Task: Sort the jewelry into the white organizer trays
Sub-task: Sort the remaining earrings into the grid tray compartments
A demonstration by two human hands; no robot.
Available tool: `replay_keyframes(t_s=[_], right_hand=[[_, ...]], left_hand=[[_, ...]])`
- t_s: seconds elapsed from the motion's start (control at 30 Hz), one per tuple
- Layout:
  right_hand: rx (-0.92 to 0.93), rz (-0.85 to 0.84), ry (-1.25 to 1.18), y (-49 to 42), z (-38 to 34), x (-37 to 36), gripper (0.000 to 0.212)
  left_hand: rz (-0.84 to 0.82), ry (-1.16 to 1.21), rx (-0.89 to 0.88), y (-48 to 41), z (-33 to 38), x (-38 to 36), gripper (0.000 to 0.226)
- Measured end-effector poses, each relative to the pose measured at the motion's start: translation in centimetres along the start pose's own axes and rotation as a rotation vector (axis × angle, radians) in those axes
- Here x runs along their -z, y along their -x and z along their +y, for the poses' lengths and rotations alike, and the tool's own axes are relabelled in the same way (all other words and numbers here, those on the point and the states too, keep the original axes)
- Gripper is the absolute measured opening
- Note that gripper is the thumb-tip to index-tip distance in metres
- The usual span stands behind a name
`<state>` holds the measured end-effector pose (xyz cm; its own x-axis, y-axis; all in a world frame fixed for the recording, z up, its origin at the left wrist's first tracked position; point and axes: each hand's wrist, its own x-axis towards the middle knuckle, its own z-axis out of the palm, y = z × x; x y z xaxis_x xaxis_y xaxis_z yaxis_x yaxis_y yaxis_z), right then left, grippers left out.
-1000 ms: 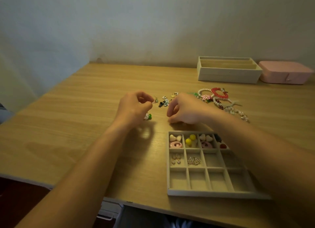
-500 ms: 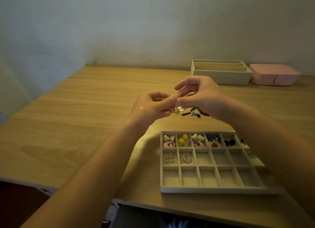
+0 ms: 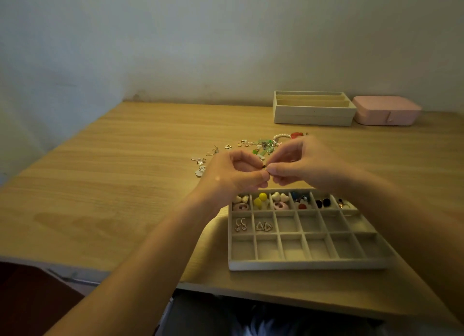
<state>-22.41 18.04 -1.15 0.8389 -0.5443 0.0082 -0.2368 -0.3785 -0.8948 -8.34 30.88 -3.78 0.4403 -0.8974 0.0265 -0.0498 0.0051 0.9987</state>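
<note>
Left grip (image 3: 233,176) and right grip (image 3: 307,165) meet fingertip to fingertip, both pinching one tiny piece (image 3: 264,169) between them, above the far edge of the tray (image 3: 301,266).

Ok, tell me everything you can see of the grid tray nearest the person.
The grid tray is an off-white, felt-looking rectangle lying flat on the wooden table near its front edge. Dividers form three rows of six compartments. All six in the far row hold small pieces; the two leftmost in the middle row hold earring pairs; the rest are empty. The right forearm crosses above its right side, apparently without touching.
</note>
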Motion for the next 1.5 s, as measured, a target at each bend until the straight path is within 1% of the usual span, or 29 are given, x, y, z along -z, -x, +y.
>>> replay_keyframes(t_s=[0.13,0.27,0.4,0.53,0.73,0.83,1.0,1.3,1.5], right_hand=[[-0.020,-0.065,0.038,1.6,0.2,0.0,0.011],[-0.020,-0.106,0.076,2.8,0.2,0.1,0.011],[-0.104,-0.140,0.143,3.6,0.1,0.1,0.011],[-0.191,-0.131,0.132,4.3,0.3,-0.1,0.006],[-0.222,-0.047,0.181,4.6,0.4,-1.0,0.010],[-0.257,-0.036,0.200,5.0,0.6,-1.3,0.009],[-0.194,-0.009,0.325,5.4,0.9,-1.9,0.012],[-0.129,0.110,0.477,5.3,1.4,-3.3,0.011],[-0.120,0.094,0.515,5.2,1.4,-3.2,0.009]], left_hand=[[-0.026,-0.125,-0.034,1.0,-0.5,-0.4,0.021],[-0.082,-0.204,-0.022,1.6,-0.4,-0.1,0.018],[-0.006,-0.270,-0.077,1.6,-0.7,1.2,0.015],[0.064,-0.379,-0.065,1.6,-1.3,2.3,0.016],[0.059,-0.418,-0.036,1.9,-2.2,2.4,0.016],[0.040,-0.434,-0.033,2.0,-2.3,2.0,0.016],[0.035,-0.455,-0.030,2.0,-2.4,1.8,0.015],[0.044,-0.489,-0.019,2.1,-2.2,1.5,0.014],[0.037,-0.507,-0.010,2.0,-2.1,1.6,0.012]])
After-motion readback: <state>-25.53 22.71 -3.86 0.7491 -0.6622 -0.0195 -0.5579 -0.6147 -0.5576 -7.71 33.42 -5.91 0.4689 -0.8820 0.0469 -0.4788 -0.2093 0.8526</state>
